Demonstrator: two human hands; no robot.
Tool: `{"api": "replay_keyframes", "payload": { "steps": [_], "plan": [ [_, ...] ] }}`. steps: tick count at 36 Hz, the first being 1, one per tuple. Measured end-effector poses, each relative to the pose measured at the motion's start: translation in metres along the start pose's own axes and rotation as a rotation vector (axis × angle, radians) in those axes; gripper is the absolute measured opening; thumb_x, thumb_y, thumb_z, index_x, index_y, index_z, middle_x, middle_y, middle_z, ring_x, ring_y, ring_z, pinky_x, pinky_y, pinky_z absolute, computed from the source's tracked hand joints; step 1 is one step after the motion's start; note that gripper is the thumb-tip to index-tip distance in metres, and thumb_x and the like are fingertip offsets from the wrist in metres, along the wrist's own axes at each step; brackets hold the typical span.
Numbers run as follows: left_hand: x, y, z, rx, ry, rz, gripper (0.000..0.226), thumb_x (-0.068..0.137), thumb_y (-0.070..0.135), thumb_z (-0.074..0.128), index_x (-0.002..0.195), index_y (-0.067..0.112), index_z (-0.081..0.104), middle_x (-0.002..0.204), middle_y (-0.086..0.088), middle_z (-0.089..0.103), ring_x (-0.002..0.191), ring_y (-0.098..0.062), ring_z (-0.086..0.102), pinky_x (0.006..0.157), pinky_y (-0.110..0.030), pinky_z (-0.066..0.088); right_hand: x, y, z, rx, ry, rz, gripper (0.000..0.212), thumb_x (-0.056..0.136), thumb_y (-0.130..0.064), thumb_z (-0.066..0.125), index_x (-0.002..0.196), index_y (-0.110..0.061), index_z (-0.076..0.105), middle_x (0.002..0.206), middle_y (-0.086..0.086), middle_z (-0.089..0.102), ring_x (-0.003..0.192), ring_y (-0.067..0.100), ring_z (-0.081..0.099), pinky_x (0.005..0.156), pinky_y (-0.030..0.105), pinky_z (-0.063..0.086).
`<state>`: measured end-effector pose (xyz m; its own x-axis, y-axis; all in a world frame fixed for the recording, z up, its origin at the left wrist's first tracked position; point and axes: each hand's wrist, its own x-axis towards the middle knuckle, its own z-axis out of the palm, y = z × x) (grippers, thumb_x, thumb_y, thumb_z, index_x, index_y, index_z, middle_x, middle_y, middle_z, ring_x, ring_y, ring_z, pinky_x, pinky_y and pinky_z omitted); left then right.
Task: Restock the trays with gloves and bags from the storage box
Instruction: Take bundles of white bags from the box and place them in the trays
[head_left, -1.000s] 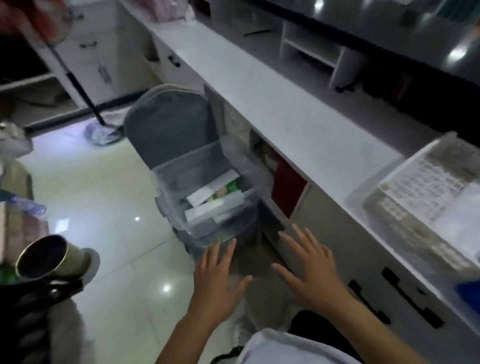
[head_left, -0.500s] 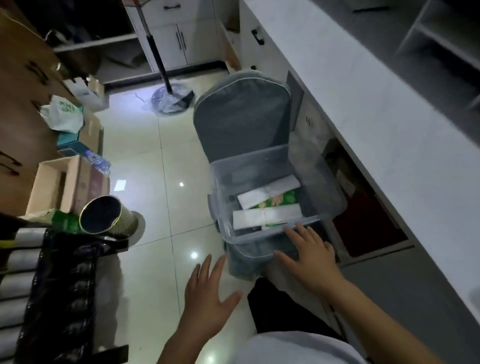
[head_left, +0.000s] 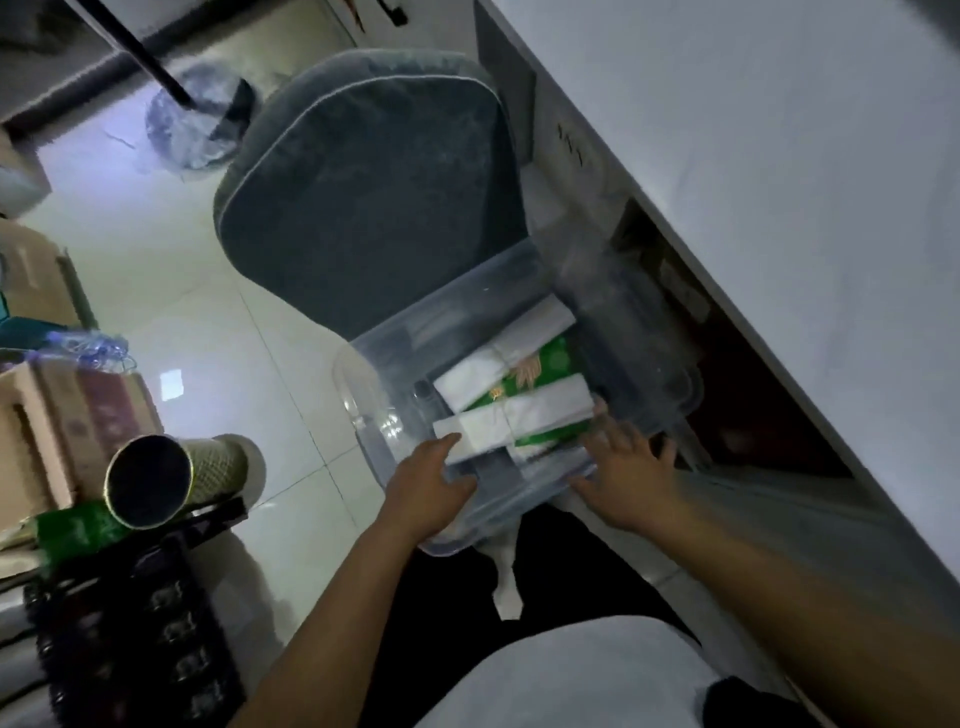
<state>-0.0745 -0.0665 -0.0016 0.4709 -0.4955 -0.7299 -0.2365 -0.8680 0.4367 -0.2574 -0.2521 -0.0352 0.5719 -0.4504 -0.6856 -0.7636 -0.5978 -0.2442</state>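
Storage box (head_left: 524, 364) — clear plastic — is sitting on a grey padded chair (head_left: 363, 197) beside the white counter (head_left: 779, 130). Inside, two white bundles (head_left: 514, 415) are lying across a green packet (head_left: 540, 371). Left hand (head_left: 428, 488) is reaching in, fingers loosely spread at the nearer bundle; right hand (head_left: 623, 483) is resting open-fingered on the near rim.

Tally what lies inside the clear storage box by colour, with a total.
White bundles: 2, one at the far side and one at the near side of the storage box
Green packets: 1, under the bundles
Total: 3 that can be made out; anything beneath them is hidden.
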Motion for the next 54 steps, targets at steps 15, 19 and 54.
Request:
{"api": "replay_keyframes", "payload": {
  "steps": [15, 19, 54],
  "plan": [
    [0.196, 0.004, 0.079, 0.210, -0.260, -0.052, 0.056, 0.092, 0.030, 0.060, 0.144, 0.016, 0.046, 0.147, -0.012, 0.048, 0.132, -0.032, 0.047, 0.107, -0.042, 0.041, 0.013, -0.003, 0.050, 0.086, 0.247, 0.201, 0.042, 0.088, -0.042, 0.056, 0.125, -0.023, 0.065, 0.156, 0.001, 0.038, 0.149, 0.026, 0.020, 0.109, 0.068, 0.011],
    [0.223, 0.014, 0.094, 0.260, -0.191, 0.008, 0.061, 0.089, 0.017, 0.059, 0.148, 0.015, 0.042, 0.144, -0.013, 0.050, 0.132, -0.032, 0.046, 0.108, -0.043, 0.042, 0.018, -0.017, 0.061, 0.160, 0.338, 0.255, 0.040, 0.086, -0.041, 0.055, 0.118, -0.022, 0.070, 0.156, 0.002, 0.038, 0.149, 0.030, 0.017, 0.110, 0.068, 0.009],
    [0.150, -0.006, -0.005, -0.144, 0.117, 0.285, 0.038, 0.094, 0.014, 0.060, 0.132, 0.020, 0.058, 0.122, 0.001, 0.066, 0.105, -0.018, 0.061, 0.084, -0.032, 0.049, 0.033, -0.048, 0.000, 0.314, 0.273, 0.326, 0.053, 0.087, -0.048, 0.050, 0.134, -0.024, 0.056, 0.150, 0.005, 0.044, 0.143, 0.031, 0.027, 0.115, 0.055, 0.017]
  ]
}}
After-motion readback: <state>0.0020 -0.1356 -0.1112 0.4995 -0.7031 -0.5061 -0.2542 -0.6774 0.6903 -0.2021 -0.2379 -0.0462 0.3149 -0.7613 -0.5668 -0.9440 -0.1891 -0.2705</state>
